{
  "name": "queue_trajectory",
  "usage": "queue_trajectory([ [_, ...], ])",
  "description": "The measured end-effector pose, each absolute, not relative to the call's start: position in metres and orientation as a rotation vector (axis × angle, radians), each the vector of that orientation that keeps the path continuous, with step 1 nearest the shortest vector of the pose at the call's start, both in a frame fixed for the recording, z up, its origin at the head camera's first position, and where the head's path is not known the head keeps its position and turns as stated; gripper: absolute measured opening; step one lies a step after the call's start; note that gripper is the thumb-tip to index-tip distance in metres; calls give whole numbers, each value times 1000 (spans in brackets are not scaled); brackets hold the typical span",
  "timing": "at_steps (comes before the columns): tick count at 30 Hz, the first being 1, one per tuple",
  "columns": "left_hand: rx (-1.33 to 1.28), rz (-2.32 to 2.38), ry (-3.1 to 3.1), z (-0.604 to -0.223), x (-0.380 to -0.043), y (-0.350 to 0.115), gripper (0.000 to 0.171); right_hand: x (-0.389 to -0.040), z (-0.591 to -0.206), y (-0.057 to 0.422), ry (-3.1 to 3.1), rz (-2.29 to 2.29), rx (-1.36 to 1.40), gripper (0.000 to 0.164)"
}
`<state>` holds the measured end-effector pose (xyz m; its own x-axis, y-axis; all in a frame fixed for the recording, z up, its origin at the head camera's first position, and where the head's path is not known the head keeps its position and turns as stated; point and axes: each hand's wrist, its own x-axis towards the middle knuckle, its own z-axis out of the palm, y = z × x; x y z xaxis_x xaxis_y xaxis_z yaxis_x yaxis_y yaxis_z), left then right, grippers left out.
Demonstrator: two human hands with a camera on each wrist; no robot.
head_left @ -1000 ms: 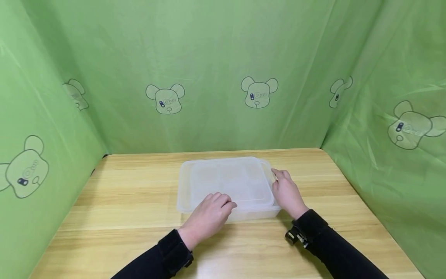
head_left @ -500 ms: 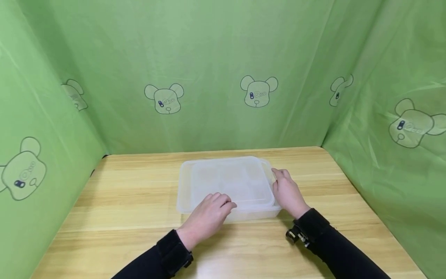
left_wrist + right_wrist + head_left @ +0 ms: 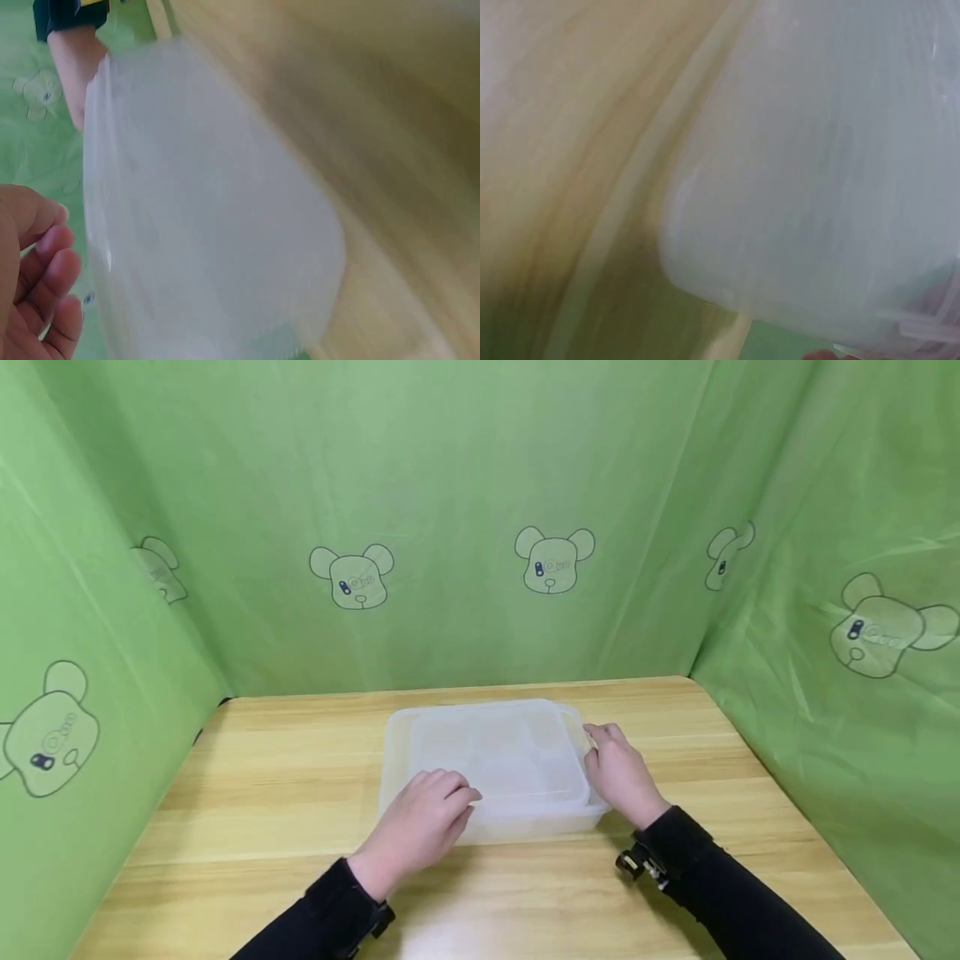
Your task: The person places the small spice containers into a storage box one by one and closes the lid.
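A translucent white plastic box with a translucent lid panel on top sits on the table. Faint divisions show through the panel, and a strip of rim shows to its right. At the right end, my right hand grips the rim with thumb and fingertips; in the right wrist view only a bit of a fingertip shows at the lower edge. My left hand hovers at the front edge, overlapping the box in the head view. The left wrist view shows its fingers loosely curled, apart from the box, holding nothing.
The light wood table extends around the box. Green cloth walls printed with bear heads enclose the back and both sides. A small black device is strapped at the right wrist.
My left hand has moved left and slightly toward me along the front edge. My right hand keeps its place at the box's right end. The box has barely shifted.
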<state>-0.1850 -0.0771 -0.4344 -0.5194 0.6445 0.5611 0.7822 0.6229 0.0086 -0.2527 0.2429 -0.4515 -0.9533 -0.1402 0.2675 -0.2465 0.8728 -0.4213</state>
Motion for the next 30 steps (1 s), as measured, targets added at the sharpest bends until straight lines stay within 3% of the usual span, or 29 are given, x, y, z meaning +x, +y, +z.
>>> queue_trajectory([
  [13, -681, -455, -2427, -419, -194, -122, 16, -249, -432, 233, -2712, 568, 384, 32],
  [20, -376, -507, -2571, -425, -198, -126, 23, -247, -427, 221, -2803, 627, 389, 35],
  [30, -133, -668, -2727, -432, -200, -127, 33, -246, -431, 217, -2861, 620, 375, 37],
])
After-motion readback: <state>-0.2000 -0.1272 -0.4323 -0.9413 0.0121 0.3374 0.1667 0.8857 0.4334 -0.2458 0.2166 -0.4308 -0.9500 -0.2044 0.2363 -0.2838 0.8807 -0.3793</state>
